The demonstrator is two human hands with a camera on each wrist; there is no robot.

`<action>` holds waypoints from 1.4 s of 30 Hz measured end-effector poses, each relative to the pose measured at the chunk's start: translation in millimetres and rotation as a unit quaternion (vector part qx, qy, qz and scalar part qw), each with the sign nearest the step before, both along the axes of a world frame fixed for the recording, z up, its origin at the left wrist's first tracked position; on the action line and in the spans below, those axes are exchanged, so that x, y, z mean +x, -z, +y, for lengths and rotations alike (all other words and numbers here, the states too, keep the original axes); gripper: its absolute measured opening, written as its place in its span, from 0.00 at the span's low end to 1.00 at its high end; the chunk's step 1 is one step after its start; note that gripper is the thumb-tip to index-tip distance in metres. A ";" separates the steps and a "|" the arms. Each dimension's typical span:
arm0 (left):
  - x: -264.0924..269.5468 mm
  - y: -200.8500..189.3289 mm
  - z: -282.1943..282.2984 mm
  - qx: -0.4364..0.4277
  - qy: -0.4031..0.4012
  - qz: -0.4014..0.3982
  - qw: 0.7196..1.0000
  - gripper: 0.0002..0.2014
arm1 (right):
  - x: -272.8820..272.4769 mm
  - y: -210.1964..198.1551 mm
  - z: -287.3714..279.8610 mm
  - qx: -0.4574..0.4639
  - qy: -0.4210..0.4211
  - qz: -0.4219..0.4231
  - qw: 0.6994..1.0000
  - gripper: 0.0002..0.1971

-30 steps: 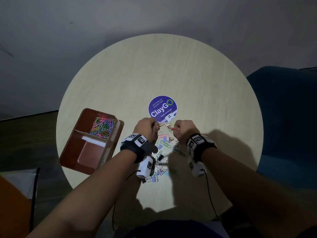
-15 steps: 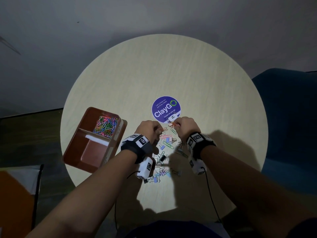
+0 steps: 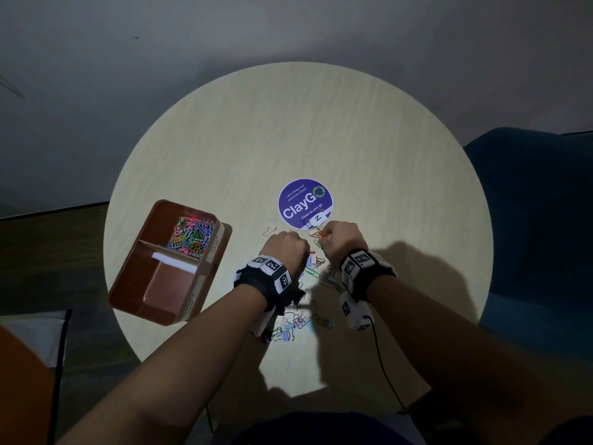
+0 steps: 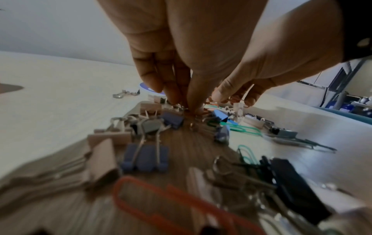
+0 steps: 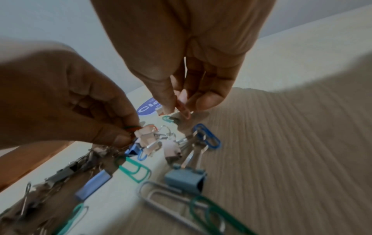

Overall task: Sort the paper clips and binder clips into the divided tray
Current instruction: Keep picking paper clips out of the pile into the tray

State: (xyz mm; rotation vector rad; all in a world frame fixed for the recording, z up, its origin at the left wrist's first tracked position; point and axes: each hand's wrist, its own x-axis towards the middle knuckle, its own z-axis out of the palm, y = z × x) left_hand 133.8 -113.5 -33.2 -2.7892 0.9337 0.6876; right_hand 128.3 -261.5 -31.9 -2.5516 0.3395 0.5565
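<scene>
Both hands have crept forward over the last second, from the middle of the clip pile to its far edge, right beside the purple sticker [image 3: 305, 203]. The left hand [image 3: 286, 248] is curled, its fingertips [image 4: 193, 98] pinched down into the pile on small clips; the right wrist view shows coloured wire caught between its thumb and finger, though exactly which clips it grips is too blurred to tell. The right hand [image 3: 343, 240] is also closed in a pinch, thumb and forefinger [image 5: 167, 101] holding a small pale clip just above the worktop [image 3: 385, 220], with a thin red piece showing at the fingers in the head view.

The divided tray [image 3: 128, 284] sits at the left edge of the worktop, well apart from the hands. Its far compartment holds a heap of coloured paper clips [image 3: 192, 234]; the near compartment looks bare. The mixed pile [image 3: 308, 284] of binder clips and paper clips remains spread beneath and between the wrists.

Judging by this, the hands are mid-pick, gathering from a fresh part of the pile, and most binder clips are not yet sorted.
</scene>
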 end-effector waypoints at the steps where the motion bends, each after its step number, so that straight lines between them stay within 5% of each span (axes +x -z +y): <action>1: -0.9 1.0 0.4 -0.002 0.009 -0.007 1.000 0.11 | -0.6 0.2 1.4 0.009 -0.008 0.000 1.000 0.11; 17: -2.2 15.8 10.6 -0.032 -0.101 0.023 0.994 0.18 | 12.6 6.2 12.9 -0.029 -0.145 0.033 0.988 0.10; 22: -1.7 11.0 27.6 -0.120 -0.200 0.048 0.971 0.14 | 4.3 0.2 -2.9 0.014 -0.072 0.029 0.997 0.06; 26: 0.3 0.2 31.9 -0.145 -0.240 0.062 0.958 0.10 | -2.8 -7.5 -20.0 0.035 -0.002 0.019 0.999 0.16; 31: -4.6 -16.2 35.6 -0.175 -0.277 0.062 0.943 0.09 | -9.5 -14.8 -23.3 0.043 0.045 0.017 0.998 0.15; 42: -13.9 -32.0 68.8 -0.182 -0.275 0.033 0.943 0.07 | -13.5 -7.6 2.3 -0.059 -0.040 0.050 0.996 0.02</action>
